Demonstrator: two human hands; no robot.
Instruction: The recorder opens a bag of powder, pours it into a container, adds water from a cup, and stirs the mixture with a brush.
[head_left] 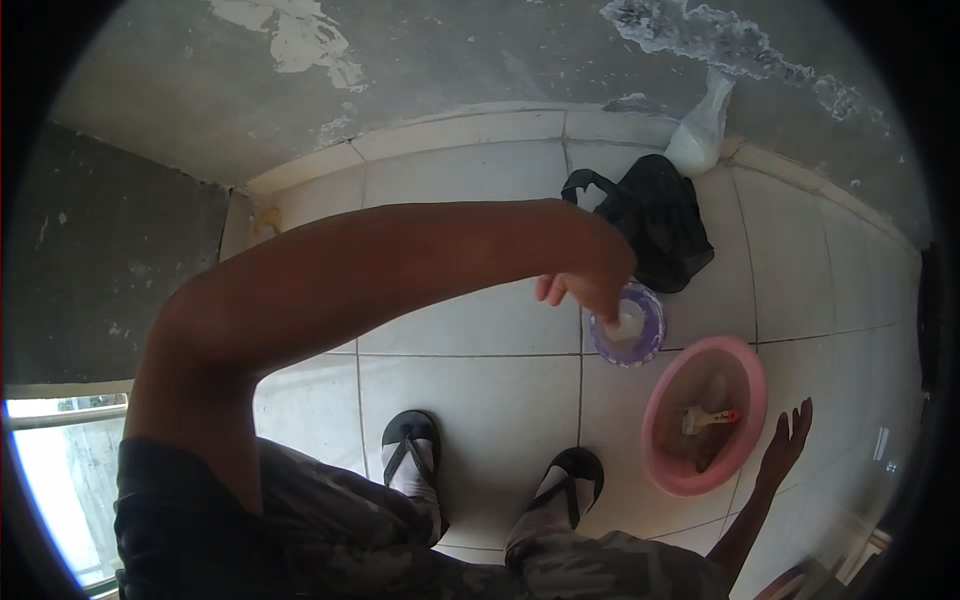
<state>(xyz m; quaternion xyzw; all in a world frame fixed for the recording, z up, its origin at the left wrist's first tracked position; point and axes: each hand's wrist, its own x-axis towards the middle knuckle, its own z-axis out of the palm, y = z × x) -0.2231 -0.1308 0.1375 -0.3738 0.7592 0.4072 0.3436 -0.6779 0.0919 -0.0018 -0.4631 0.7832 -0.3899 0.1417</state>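
My left arm reaches across the view, and my left hand [594, 284] is bent down over a small round container with a purple rim [655, 335]. White smears mark that rim. A pale, whitish piece [628, 322] shows inside, right at my fingertips; my fingers look pinched there, but the grip is partly hidden by the hand. On the right, my right hand [787, 445] holds nothing, its fingers apart, just beside a pink oval tub [757, 375]. In the tub lies a paintbrush [711, 418] with a pale handle and a red-orange end, among murky contents.
Behind the purple container a black bag [660, 215] slumps on the tiled floor [470, 330]. A knotted clear plastic bag of white material [697, 140] leans against the peeling grey wall [480, 60]. My feet in black flip-flops [411, 440] stand in front. A bright window [65, 500] is at left.
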